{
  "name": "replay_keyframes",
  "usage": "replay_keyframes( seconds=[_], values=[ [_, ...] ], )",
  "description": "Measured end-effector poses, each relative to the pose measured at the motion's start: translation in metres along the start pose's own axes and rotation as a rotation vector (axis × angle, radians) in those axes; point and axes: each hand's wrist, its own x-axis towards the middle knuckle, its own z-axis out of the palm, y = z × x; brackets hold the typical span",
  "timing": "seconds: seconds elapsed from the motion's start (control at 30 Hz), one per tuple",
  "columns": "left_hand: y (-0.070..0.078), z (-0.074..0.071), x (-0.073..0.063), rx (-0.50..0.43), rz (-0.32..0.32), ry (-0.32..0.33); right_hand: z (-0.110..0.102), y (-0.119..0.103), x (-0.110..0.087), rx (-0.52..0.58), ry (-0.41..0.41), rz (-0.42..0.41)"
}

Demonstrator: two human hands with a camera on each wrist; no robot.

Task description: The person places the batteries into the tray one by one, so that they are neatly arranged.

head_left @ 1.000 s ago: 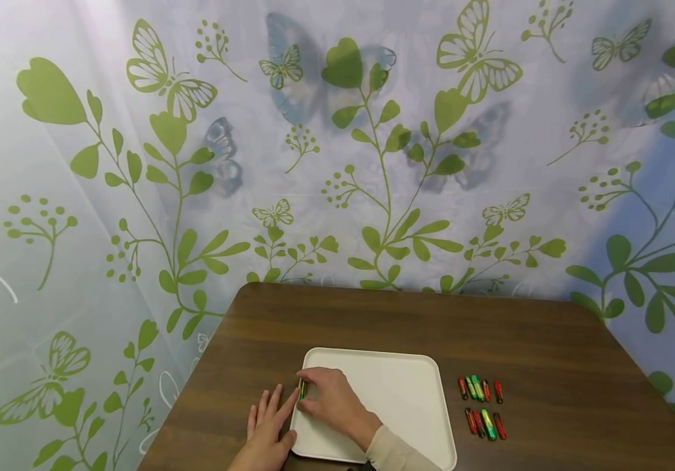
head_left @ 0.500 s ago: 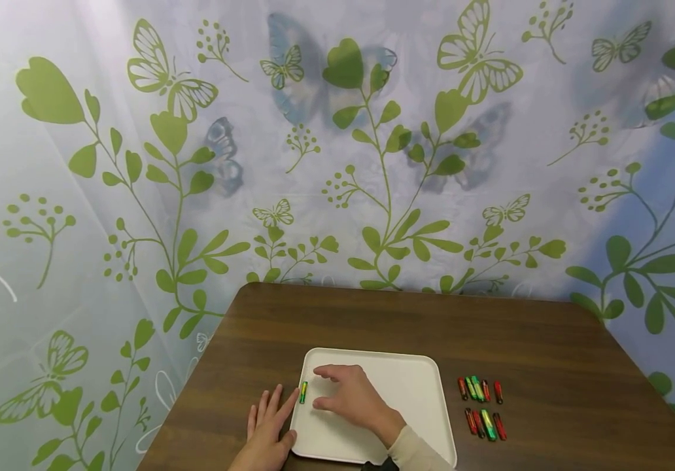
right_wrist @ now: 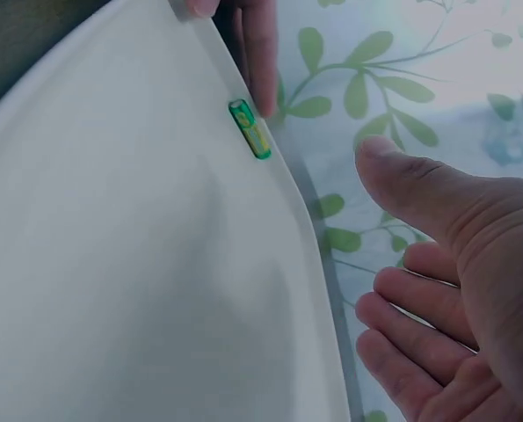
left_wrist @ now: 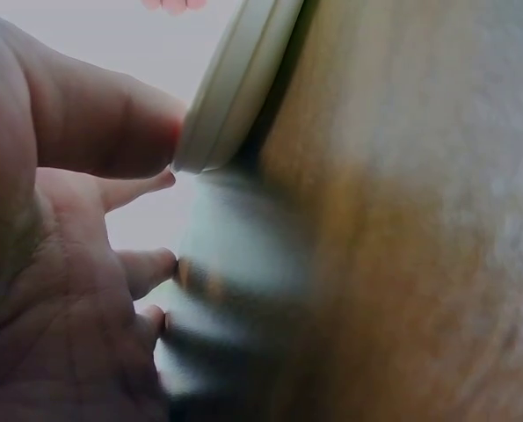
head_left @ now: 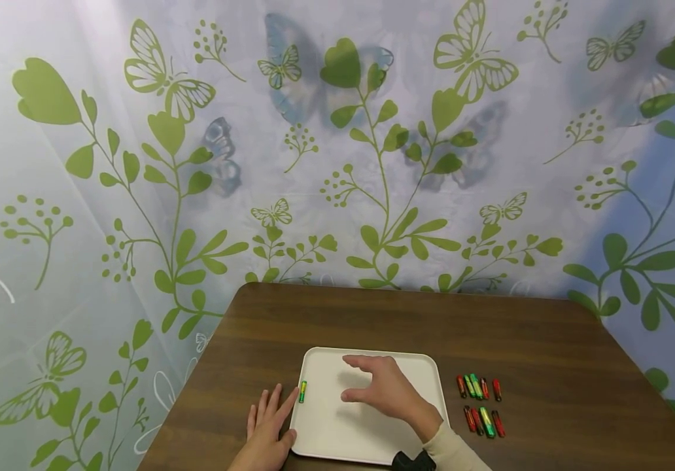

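Note:
A green and yellow battery lies along the left edge inside the white tray. In the right wrist view the same battery rests close to the tray's rim. My left hand lies at the tray's left side with its fingers spread; in the left wrist view its thumb touches the tray rim. Above the middle of the tray hovers my right hand, thumb and fingers apart, holding nothing.
Right of the tray, on the brown wooden table, lie two rows of batteries: a back row with green batteries among red ones, and a front row with a green battery among red and black ones. A patterned curtain hangs behind the table.
My right hand has let go of the battery at the tray's left edge and moved right, over the tray's middle. The battery stays there, and the left hand has not moved.

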Motion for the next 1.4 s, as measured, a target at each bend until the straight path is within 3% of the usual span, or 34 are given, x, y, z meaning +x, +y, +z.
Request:
replay_keyframes(
  seconds=[0.3, 0.57, 0.93, 1.17, 1.4],
  values=[
    [0.007, -0.001, -0.004, -0.047, 0.058, 0.016, -0.027, 0.005, -0.018, -0.025, 0.007, -0.005],
    [-0.006, -0.002, 0.0, -0.027, -0.032, -0.042, -0.047, 0.013, -0.038, -0.013, 0.007, -0.022],
    [0.005, -0.002, -0.001, -0.045, -0.04, -0.053, -0.077, 0.031, -0.075, -0.043, 0.056, -0.025],
    [-0.002, 0.0, 0.002, -0.034, -0.045, -0.04, -0.092, 0.043, -0.099, -0.089, 0.083, -0.05],
    [-0.009, 0.003, 0.005, -0.02, -0.041, -0.03, -0.105, 0.057, -0.12, -0.062, 0.09, -0.053]
  ],
)
